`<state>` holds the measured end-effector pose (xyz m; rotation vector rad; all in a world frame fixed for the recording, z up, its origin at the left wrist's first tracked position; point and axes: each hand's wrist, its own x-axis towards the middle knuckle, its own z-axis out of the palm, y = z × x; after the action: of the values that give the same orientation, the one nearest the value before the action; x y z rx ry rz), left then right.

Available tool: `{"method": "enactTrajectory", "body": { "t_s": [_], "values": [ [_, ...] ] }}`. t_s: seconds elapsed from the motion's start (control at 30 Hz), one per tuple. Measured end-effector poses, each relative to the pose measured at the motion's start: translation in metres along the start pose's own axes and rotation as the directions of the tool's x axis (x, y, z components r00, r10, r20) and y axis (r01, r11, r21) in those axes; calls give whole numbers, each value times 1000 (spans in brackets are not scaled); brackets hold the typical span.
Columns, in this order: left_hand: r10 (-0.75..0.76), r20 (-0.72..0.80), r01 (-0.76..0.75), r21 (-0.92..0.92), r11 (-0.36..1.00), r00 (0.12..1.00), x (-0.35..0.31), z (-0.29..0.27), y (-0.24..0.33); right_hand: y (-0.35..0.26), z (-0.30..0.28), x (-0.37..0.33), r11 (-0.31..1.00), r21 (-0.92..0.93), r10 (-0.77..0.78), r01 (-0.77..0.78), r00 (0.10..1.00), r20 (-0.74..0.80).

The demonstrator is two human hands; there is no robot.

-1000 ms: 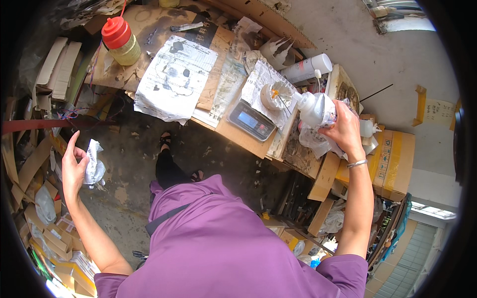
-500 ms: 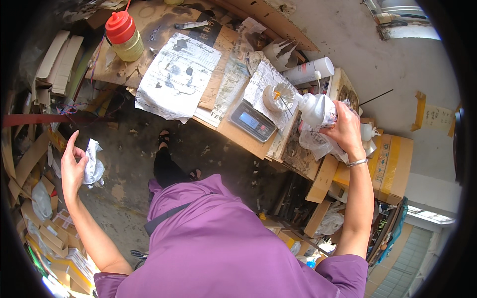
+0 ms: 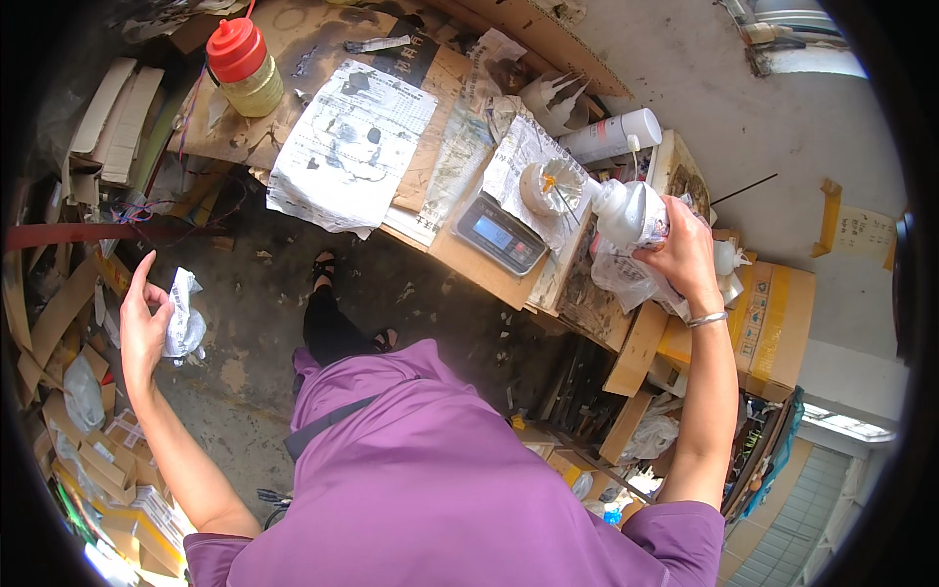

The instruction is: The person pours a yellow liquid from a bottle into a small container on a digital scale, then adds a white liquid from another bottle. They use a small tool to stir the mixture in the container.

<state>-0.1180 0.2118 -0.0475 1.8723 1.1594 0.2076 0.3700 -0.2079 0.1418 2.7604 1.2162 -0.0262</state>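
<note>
In my right hand (image 3: 685,256) is a white plastic squeeze bottle (image 3: 626,215), tipped sideways so that its nozzle points left at the rim of a small whitish cup (image 3: 540,188). Something orange and a thin stick show inside the cup. It stands on paper over a digital scale (image 3: 499,235) with a lit display. Out to the left, away from the bench, my left hand (image 3: 143,328) pinches a crumpled piece of white paper or plastic wrapping (image 3: 183,318), its index finger stretched out.
Stained paper sheets (image 3: 347,147) cover the middle of the cardboard-topped bench. A red-capped jar (image 3: 245,68) stands at the far left. Behind the cup lie a white cylindrical bottle (image 3: 616,137) and nozzle-tipped bottles (image 3: 558,103). A taped carton (image 3: 778,328) sits at right; cardboard scraps clutter the left.
</note>
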Motion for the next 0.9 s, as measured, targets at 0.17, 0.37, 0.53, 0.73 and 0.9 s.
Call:
{"method": "enactTrajectory", "body": {
  "t_s": [0.17, 0.37, 0.53, 0.73, 0.9],
  "values": [
    [-3, 0, 3, -11, 1000, 1000, 0, 0, -5, 2, 4, -1, 1000, 13, -24, 24, 1000, -19],
    [20, -3, -20, -12, 1000, 1000, -2, 1, -4, 1, 4, -3, 999, 35, -4, 4, 1000, -20],
    [29, -9, -29, -5, 1000, 1000, -2, 0, -4, 4, 7, -5, 999, 45, 4, -4, 1000, -9],
    [23, -2, -23, -21, 1000, 1000, -2, -1, -2, 4, 11, -7, 997, 69, 26, -25, 1000, -14],
    [18, -7, -19, -6, 1000, 1000, -2, -2, 0, 1, 11, -10, 986, 164, 44, -40, 999, -25]
  ]
}}
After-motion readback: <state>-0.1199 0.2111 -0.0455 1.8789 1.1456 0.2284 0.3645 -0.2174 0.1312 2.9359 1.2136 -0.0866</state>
